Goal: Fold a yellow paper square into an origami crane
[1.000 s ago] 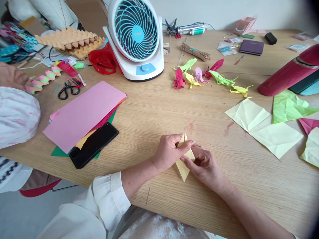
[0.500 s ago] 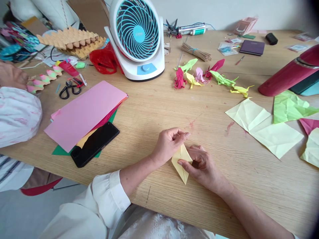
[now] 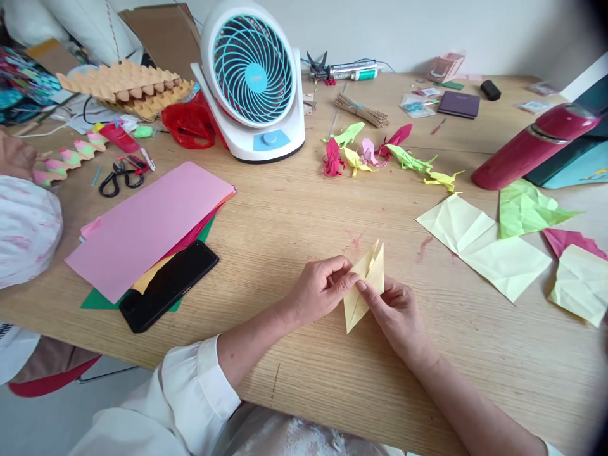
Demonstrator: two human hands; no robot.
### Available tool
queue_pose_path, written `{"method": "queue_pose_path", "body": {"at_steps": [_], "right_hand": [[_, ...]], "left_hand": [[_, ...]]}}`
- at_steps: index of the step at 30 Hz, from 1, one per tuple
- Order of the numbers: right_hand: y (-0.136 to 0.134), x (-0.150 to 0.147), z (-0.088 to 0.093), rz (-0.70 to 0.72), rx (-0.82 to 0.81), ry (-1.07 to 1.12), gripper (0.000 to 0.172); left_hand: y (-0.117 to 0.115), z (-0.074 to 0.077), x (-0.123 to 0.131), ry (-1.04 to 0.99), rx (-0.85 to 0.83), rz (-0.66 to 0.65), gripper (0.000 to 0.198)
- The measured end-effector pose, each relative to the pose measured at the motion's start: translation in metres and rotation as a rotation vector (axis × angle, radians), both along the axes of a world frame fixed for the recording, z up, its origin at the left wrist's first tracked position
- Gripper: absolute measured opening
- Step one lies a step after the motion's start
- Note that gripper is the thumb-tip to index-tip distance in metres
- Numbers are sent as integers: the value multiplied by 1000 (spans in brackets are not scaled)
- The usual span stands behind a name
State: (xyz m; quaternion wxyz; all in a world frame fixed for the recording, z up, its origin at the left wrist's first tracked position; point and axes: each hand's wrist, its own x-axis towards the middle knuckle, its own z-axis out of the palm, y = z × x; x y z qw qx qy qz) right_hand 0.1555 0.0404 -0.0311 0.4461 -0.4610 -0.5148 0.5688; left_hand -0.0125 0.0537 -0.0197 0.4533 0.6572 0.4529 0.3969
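**Folded yellow paper (image 3: 375, 272) held in a two-handed pinch**

Position: near middle of the bench (image 3: 285, 221), the paper between the left hand (image 3: 319, 285) and the right hand (image 3: 399, 313).

Left hand: clamped on the paper's left edge, thumb on the upper face. Right hand: clamped on the right edge, thumb on the face, fingers largely hidden behind. The two thumb tips lie close together. The paper's split point slants far and right; its single point faces near. Contact with the bench cannot be determined.

Surroundings: black phone (image 3: 170, 285) to the left, creased pale-yellow sheet (image 3: 503, 259) to the right, folded paper figures (image 3: 408, 158) on the far side.
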Motion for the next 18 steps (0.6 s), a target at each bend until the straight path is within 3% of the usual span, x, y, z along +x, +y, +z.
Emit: {"method": "queue_pose_path", "body": {"at_steps": [5,11,18], "right_hand": [[1,0,-2,20,11,31,23],[6,2,-1,10,-8,150,17],[7,5,-2,-9,-82,212,13]], "left_hand": [[4,-3,-1,10,29,19,35],[8,-5,-6,22,36,-88,33],[5,-5,-2,-37,-127,-104,35]]}}
